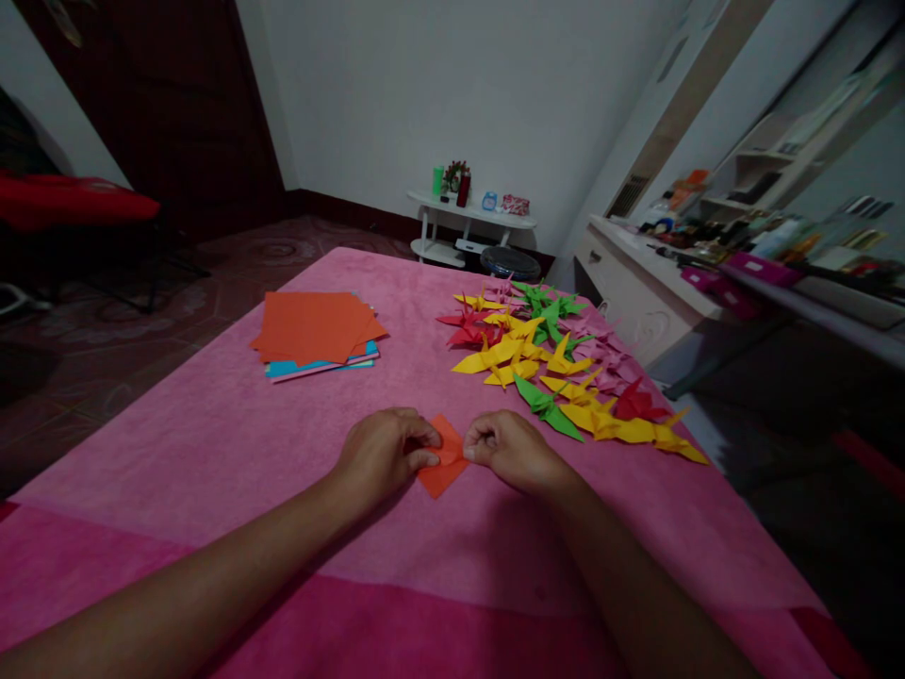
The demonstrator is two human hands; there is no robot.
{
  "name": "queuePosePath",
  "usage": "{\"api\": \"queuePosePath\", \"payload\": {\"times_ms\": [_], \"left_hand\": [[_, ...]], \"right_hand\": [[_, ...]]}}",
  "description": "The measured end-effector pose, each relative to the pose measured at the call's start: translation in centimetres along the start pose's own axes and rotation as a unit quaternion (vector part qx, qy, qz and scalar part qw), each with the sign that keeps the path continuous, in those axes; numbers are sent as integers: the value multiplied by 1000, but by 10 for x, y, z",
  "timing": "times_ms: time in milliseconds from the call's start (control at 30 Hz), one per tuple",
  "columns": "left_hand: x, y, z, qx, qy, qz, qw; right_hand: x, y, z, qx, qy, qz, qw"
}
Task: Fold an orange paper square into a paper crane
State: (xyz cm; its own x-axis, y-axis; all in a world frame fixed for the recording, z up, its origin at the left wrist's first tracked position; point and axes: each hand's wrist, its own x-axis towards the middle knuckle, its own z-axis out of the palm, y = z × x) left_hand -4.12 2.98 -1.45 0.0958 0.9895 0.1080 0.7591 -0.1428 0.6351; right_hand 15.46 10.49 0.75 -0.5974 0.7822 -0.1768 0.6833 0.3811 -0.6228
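A small folded sheet of orange origami paper lies diamond-wise on the pink cloth between my hands. My left hand grips its left side, thumb and fingers closed at the edge. At the opposite corner my right hand pinches the paper between thumb and forefinger, the other fingers curled in. Farther left rests a stack of square paper, orange on top with blue and pink sheets below. To the right spreads a group of folded paper cranes in yellow, green, red and pink.
The pink cloth covers the table under my arms. Beyond it, a white shelf stand holds a green cup and other small items. A cluttered white dresser stands at right. A red chair is at left, near a dark door.
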Motion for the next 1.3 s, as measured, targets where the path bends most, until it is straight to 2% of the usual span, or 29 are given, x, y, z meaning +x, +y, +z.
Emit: {"api": "queuePosePath", "payload": {"times_ms": [267, 500, 767, 1300], "left_hand": [[2, 3, -5, 26, -25, -7, 999], [6, 1, -7, 2, -58, -13, 998], [6, 2, -8, 8, -66, -7, 998], [2, 8, -7, 21, -43, -1, 999]], "right_hand": [[2, 6, 0, 29, -10, -9, 999], [8, 21, 4, 89, -34, -25, 995], [8, 20, 4, 141, -44, -30, 989], [6, 14, 5, 67, -2, 3, 998]]}}
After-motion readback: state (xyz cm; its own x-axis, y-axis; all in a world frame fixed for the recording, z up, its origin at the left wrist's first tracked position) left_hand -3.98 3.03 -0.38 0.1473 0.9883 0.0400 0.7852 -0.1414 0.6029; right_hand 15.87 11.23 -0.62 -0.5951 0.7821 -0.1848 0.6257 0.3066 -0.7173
